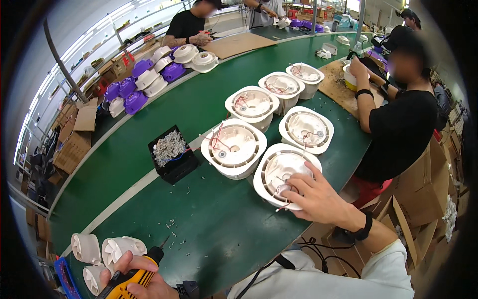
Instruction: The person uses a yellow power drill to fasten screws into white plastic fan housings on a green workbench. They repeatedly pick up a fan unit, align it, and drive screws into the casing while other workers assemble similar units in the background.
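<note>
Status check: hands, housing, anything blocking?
Left hand grips yellow electric screwdriver. Right hand rests on nearest white round housing, fingers at red wires. Black screw box left, apart.

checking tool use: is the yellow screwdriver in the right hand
No, the left hand grips the yellow screwdriver, while the right hand rests on a white round housing.
</note>
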